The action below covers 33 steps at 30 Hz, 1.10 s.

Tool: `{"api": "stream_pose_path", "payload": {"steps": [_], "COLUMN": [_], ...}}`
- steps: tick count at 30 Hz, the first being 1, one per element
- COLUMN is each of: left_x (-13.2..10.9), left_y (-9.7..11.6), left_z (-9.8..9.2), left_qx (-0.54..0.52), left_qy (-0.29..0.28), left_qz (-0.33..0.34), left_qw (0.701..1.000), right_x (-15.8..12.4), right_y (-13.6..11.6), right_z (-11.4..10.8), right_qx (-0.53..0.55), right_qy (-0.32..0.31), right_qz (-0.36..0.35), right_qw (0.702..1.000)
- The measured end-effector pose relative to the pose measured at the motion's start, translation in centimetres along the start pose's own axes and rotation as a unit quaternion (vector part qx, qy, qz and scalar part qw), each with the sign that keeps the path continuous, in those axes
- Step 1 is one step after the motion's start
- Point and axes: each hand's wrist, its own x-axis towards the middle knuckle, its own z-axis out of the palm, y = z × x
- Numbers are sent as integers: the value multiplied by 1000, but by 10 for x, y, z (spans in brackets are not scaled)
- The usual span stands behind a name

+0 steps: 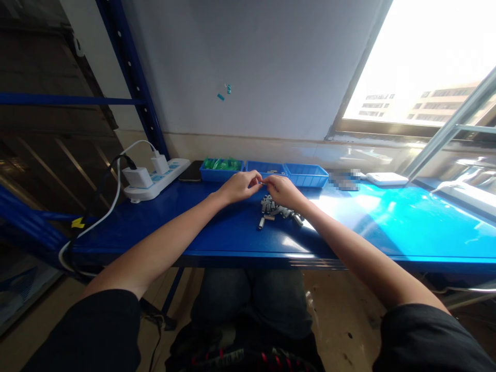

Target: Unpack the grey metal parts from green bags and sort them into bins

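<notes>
My left hand (241,185) and my right hand (282,190) meet fingertip to fingertip above the blue table (217,235). Both are pinched on a small grey metal piece (264,183) held between them. Just below the right hand lies a pile of several small grey metal cylinders (276,210). Behind the hands stand three blue bins: a left bin with green parts (220,169), a middle bin (267,168) and a right bin (307,175).
A white power strip (155,181) with two chargers and cables sits at the back left, a dark phone (191,171) beside it. A white flat device (386,179) lies by the window sill. A blue shelf post (134,77) rises on the left.
</notes>
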Motion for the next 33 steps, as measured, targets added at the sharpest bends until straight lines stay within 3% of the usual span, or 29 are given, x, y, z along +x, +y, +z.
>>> {"api": "stream_pose_path", "payload": {"steps": [10,24,28,33], "left_x": [1,-2,0,1], "left_y": [1,10,8,3], "left_z": [2,-2,-3,-2], "left_qx": [-71,30,23,-63], "left_qy": [-28,13,31,20], "left_qz": [-42,25,-7,-56], "left_qw": [996,999,999,996], "right_x": [-4,1,-1,-4], "right_y": [-11,-6,-8,-12], "right_z": [-9,-4,-5,-9], "right_qx": [-34,-38,-16,-1], "right_qy": [10,4,22,34], "right_qz": [7,26,25,12], "right_qw": [999,999,999,999]}}
